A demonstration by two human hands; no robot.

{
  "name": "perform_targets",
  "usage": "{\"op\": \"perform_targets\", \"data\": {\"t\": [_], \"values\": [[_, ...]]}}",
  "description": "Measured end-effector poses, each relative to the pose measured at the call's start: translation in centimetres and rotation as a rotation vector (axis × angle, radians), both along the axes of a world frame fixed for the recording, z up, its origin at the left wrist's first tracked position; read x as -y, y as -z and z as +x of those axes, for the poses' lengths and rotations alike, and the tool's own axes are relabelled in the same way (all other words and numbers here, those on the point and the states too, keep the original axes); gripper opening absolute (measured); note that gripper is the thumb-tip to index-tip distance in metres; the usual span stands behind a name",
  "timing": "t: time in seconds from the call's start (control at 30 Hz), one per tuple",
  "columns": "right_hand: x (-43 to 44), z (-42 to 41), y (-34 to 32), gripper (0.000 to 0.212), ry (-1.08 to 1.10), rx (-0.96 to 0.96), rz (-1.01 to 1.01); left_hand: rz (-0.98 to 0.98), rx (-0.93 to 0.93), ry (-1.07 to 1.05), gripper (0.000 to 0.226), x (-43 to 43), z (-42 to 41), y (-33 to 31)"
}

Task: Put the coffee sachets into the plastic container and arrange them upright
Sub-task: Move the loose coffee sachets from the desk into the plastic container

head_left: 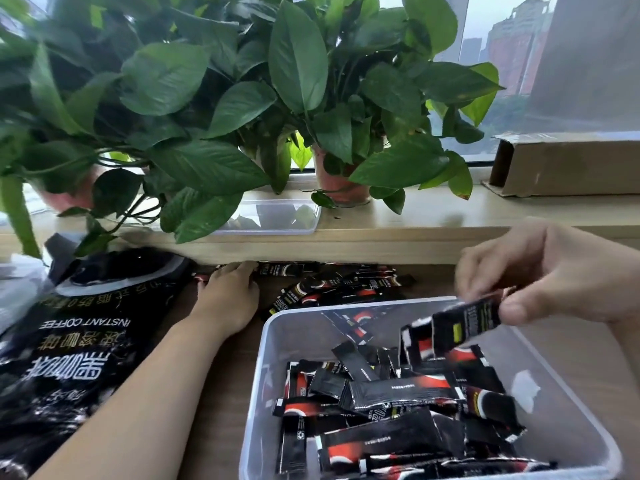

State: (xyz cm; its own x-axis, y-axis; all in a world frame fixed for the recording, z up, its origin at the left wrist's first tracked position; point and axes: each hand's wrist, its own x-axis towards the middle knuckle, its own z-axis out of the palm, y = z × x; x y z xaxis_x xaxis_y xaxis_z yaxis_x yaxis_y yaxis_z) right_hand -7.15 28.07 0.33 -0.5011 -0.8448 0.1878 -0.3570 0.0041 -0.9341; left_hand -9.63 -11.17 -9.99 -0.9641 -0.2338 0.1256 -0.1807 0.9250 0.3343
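Observation:
A clear plastic container (273,344) stands at the lower right, holding several black-and-red coffee sachets (398,396) lying jumbled and flat. My right hand (540,271) hovers over the container's far right corner and pinches a few sachets (464,323) between thumb and fingers, their ends hanging down into the container. My left hand (230,292) reaches across the table with its fingers on the loose sachets (332,285) spread against the foot of the window sill; whether it grips any I cannot tell.
A big black instant coffee bag (79,341) lies at the left. The container's clear lid (277,216) rests on the sill, beside potted plants (339,181) whose leaves overhang. A cardboard box (568,164) sits at the sill's right.

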Motion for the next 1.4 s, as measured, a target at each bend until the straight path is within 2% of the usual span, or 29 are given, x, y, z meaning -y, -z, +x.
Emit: {"op": "perform_targets", "data": {"t": [0.1, 0.17, 0.27, 0.37, 0.43, 0.47, 0.5, 0.57, 0.63, 0.73, 0.8, 0.9, 1.0, 1.13, 1.4], "values": [[0.5, 0.3, -0.2, 0.057, 0.003, -0.073, 0.06, 0.019, -0.105, 0.069, 0.045, -0.2, 0.1, -0.1], [1.0, 0.3, 0.1, 0.065, 0.153, -0.06, -0.069, 0.034, -0.154, 0.084, 0.042, -0.4, 0.2, -0.3], [1.4, -0.7, 1.3, 0.054, 0.455, 0.014, -0.275, 0.053, -0.251, 0.09, 0.038, -0.5, 0.4, -0.7], [2.4, -2.1, 3.4, 0.025, 0.772, 0.108, -0.344, 0.199, -0.346, 0.118, 0.037, -0.8, 0.6, -1.2], [3.0, -3.2, 5.3, 0.003, 0.99, -0.002, -0.232, 0.263, -0.384, 0.136, 0.039, -0.8, 0.7, -1.4], [3.1, -3.8, 6.5, 0.012, 1.049, -0.14, -0.108, 0.245, -0.39, 0.13, 0.04, -0.6, 0.6, -1.4], [3.1, -4.4, 7.7, 0.018, 1.05, -0.272, 0.029, 0.196, -0.374, 0.118, 0.042, -0.3, 0.6, -1.4], [3.6, -5.3, 9.2, 0.015, 0.965, -0.462, 0.295, 0.097, -0.269, 0.113, 0.047, 0.3, 0.6, -1.2], [4.5, -5.8, 9.6, 0.036, 0.872, -0.55, 0.485, 0.073, -0.152, 0.131, 0.047, 0.5, 0.6, -0.7], [6.2, -5.9, 9.3, 0.065, 0.711, -0.582, 0.644, 0.065, -0.127, 0.14, 0.045, 0.7, 0.2, -0.2], [6.4, -6.0, 9.3, 0.069, 0.654, -0.595, 0.663, 0.058, -0.134, 0.152, 0.049, 0.6, 0.0, -0.2], [6.1, -6.0, 9.2, 0.063, 0.672, -0.569, 0.59, 0.098, -0.15, 0.206, 0.055, -0.3, 0.0, -0.4], [5.9, -6.1, 9.4, 0.052, 0.726, -0.571, 0.506, 0.105, -0.19, 0.277, 0.044, -0.8, 0.1, -0.3], [5.7, -6.4, 9.9, 0.037, 0.763, -0.589, 0.498, 0.073, -0.228, 0.374, 0.029, -1.0, 0.2, -0.3], [5.6, -5.4, 9.4, 0.013, 0.83, -0.738, 0.371, 0.124, -0.233, 0.392, 0.033, -1.2, 0.4, -0.6]]}}
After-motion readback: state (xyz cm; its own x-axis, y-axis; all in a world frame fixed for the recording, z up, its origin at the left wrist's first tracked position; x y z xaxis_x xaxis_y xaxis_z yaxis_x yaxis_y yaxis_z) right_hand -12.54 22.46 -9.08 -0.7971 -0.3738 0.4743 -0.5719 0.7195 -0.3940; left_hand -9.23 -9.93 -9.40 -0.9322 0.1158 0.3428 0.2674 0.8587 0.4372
